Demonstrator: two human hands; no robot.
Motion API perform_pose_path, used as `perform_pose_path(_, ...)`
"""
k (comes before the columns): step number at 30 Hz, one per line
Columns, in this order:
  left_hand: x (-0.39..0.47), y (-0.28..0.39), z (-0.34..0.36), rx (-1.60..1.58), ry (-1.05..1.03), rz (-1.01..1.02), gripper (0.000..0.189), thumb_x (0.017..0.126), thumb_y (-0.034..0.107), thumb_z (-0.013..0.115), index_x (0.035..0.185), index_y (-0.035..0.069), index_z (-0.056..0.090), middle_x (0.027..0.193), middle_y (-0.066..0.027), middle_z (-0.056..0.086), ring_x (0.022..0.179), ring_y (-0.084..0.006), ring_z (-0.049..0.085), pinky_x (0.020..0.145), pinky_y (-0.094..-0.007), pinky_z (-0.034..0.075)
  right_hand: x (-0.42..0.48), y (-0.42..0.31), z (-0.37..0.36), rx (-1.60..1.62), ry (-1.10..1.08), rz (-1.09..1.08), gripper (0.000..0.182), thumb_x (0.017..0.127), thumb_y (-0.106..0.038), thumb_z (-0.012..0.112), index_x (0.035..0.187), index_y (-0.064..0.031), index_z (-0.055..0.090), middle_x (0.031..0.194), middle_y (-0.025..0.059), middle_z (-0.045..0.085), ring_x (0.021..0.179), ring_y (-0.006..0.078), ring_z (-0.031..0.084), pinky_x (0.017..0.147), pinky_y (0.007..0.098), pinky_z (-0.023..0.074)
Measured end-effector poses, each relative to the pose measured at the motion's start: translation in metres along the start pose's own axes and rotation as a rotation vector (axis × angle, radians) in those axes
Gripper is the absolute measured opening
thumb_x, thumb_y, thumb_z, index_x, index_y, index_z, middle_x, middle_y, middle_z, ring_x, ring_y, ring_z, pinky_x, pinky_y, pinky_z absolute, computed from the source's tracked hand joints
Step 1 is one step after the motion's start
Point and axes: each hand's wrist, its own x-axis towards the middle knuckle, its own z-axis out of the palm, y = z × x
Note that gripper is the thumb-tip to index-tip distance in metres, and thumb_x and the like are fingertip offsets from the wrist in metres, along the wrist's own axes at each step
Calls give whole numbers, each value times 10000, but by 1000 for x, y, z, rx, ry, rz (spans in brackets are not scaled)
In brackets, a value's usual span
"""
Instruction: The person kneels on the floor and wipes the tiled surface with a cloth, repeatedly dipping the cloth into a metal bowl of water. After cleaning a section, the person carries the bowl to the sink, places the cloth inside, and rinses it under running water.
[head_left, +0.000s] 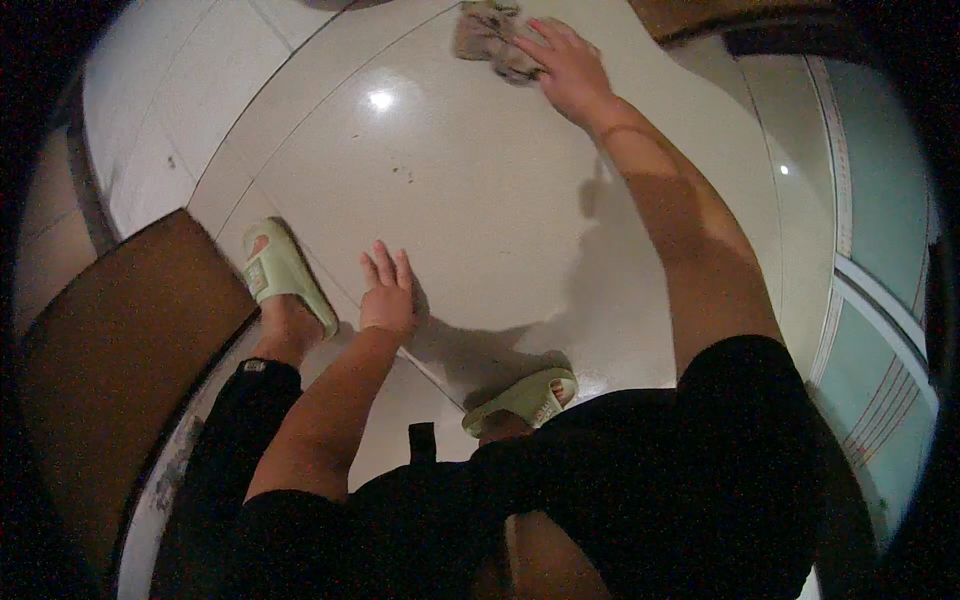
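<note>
My right hand (571, 69) reaches far forward and presses on a crumpled brownish cloth (484, 36) with dark markings. The cloth lies on the glossy cream tile floor (465, 202), partly covered by my fingers. Nearer to me, my left hand (387, 292) is bare, with its fingers spread apart and pointing away from me. It is low over the tiles; whether the fingertips touch them, I cannot tell. Several small dark specks of dirt (403, 174) mark the floor between the two hands.
My feet wear pale green slides, one left (289, 274) and one right (529, 397). A brown panel (142, 322) stands at the left. Glazed doors or panels (874, 172) with pale frames line the right side. A brown furniture edge (712, 16) juts in at top right.
</note>
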Motion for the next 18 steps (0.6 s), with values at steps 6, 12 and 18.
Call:
perform_pose_path(6, 7, 0, 28, 121, 5, -37, 969, 680, 262, 689, 1375, 33, 54, 1403, -275, -54, 1294, -444, 70, 841, -365, 481, -190, 93, -64, 13, 55, 397, 570, 669, -43, 534, 1218, -178, 462, 1312, 127, 369, 1177, 328, 359, 972, 394, 326)
perform_pose_path(12, 0, 17, -15, 178, -62, -34, 957, 710, 365, 658, 1365, -2, 64, 1398, -276, 13, 1283, -419, 129, 912, -380, 415, -429, 86, -103, -310, 122, 1198, 529, 777, -179, 518, 1283, -135, 369, 1320, 174, 340, 1224, 342, 300, 998, 421, 283)
perform_pose_path(18, 5, 12, -81, 133, -432, 212, 840, 773, 476, 563, 1352, 7, 175, 1327, -233, 318, 1170, -330, 418, 919, -388, 390, -549, -77, -120, -260, 129, 1655, 614, 733, -172, 551, 1300, -106, 324, 1334, 207, 281, 1211, 399, 289, 981, 468, 288)
